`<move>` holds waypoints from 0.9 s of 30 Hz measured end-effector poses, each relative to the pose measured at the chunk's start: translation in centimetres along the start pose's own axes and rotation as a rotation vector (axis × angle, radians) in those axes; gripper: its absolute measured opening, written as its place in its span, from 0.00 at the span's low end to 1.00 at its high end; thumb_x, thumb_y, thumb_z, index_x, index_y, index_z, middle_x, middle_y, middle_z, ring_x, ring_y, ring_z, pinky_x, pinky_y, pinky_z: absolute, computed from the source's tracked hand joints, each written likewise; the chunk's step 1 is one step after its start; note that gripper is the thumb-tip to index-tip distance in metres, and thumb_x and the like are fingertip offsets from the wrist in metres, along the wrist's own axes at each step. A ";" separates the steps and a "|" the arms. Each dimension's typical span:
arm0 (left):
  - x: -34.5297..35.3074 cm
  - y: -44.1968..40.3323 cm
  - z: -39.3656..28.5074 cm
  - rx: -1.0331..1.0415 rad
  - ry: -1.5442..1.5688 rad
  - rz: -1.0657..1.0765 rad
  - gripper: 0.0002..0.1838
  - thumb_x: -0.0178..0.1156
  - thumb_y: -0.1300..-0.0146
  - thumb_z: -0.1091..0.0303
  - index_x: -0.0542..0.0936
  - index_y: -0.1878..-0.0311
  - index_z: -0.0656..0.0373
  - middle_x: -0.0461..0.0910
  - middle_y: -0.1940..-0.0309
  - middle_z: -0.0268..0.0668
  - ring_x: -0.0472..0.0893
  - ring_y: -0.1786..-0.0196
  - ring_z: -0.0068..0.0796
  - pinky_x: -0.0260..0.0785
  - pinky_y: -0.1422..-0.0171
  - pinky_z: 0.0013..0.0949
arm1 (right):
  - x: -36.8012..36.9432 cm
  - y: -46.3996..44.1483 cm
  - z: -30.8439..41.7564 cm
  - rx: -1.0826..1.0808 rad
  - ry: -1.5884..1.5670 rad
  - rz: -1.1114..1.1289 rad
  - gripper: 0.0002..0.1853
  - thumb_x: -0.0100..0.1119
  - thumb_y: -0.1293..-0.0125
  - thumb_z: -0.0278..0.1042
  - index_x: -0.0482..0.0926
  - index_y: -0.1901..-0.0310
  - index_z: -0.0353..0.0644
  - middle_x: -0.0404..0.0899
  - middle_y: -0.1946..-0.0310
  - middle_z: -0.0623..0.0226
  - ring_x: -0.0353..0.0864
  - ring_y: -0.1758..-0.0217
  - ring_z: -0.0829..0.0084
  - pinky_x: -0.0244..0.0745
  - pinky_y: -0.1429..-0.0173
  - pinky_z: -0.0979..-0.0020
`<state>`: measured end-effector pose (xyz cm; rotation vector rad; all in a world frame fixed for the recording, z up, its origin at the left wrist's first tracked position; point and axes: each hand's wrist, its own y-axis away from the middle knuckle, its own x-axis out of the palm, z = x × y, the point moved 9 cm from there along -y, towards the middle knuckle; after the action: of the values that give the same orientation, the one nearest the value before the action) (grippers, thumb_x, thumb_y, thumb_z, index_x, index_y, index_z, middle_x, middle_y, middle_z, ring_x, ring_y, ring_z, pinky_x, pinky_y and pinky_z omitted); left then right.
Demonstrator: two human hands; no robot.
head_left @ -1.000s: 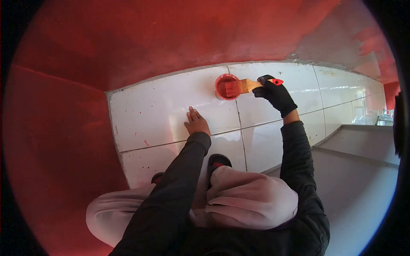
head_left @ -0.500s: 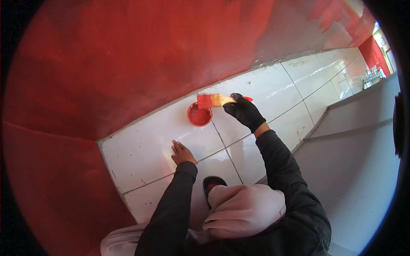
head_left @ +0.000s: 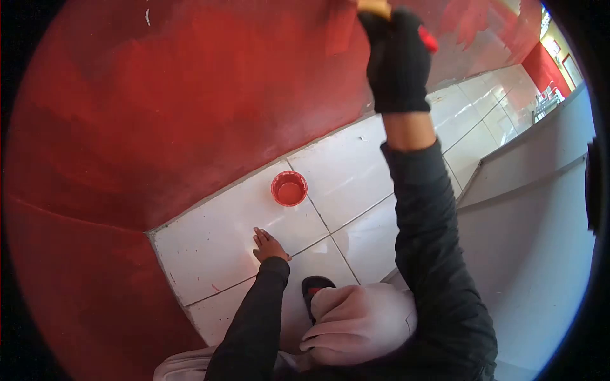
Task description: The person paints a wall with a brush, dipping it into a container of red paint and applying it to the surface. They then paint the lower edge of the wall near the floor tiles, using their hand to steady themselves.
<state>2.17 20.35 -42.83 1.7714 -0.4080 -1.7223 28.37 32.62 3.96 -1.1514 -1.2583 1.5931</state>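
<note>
Brush [head_left: 375, 7] is in the right hand [head_left: 399, 60], raised against the backdrop of the red wall [head_left: 222, 95]. Black glove [head_left: 403, 82] on that hand, fingers curled closed round the handle, its red butt [head_left: 427, 39] poking out at the side. Reads as a firm grip close to the head, probably for control over the bristles. Bristles themselves run out of view at the top edge, so can't tell if they touch the wall. Left hand [head_left: 270, 246] is bare, open, holding nothing, fingers extended and set down on the white tile floor [head_left: 222, 254]. Looks like a prop to steady the crouch while the other arm reaches. Red tub [head_left: 289, 189] sits upright on the tiles, red paint inside, just beyond the left fingertips and near the wall base. Sensible spot: within reach of either hand, clear of the shoe [head_left: 316, 287], and likely close enough to the wall to keep drips short. Flat tile should keep it stable. Grey panel [head_left: 521, 235] stands off to the right, well apart from the tub.
</note>
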 end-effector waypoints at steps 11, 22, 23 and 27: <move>0.3 -0.2 0.3 0.023 0.064 -0.031 0.67 0.77 0.70 0.50 0.43 0.30 0.61 0.33 0.28 0.40 0.45 0.27 0.35 0.57 0.35 0.48 | 3.8 15.3 -6.0 1.156 -1.268 -0.269 0.09 0.50 0.33 0.36 0.71 0.61 0.38 0.75 0.67 0.64 0.77 0.65 0.72 0.77 0.57 0.70; 0.6 -0.7 0.1 -0.011 -0.032 -0.031 0.68 0.76 0.70 0.47 0.43 0.30 0.62 0.33 0.28 0.42 0.46 0.27 0.36 0.58 0.37 0.45 | -2.3 -5.0 1.0 -0.071 -0.052 -0.146 0.09 0.53 0.35 0.34 0.72 0.64 0.37 0.75 0.70 0.63 0.76 0.67 0.72 0.72 0.62 0.74; 0.6 -0.6 0.1 -0.012 -0.030 -0.018 0.68 0.76 0.70 0.47 0.43 0.30 0.62 0.33 0.28 0.42 0.45 0.27 0.36 0.58 0.36 0.45 | -3.9 -5.3 2.0 -0.137 -0.061 -0.289 0.05 0.55 0.37 0.29 0.71 0.64 0.37 0.75 0.70 0.58 0.77 0.67 0.66 0.71 0.64 0.73; 0.6 -0.4 0.1 0.012 0.009 -0.013 0.67 0.76 0.68 0.47 0.42 0.30 0.62 0.32 0.28 0.42 0.44 0.27 0.37 0.55 0.34 0.47 | 2.2 4.4 -3.8 0.415 -0.500 -0.038 0.11 0.48 0.32 0.38 0.71 0.63 0.38 0.74 0.66 0.67 0.76 0.63 0.76 0.74 0.57 0.75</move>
<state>2.06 20.27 -43.56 1.7934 -0.4047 -1.7231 31.19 34.78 -1.14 -0.4812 -1.1541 2.0669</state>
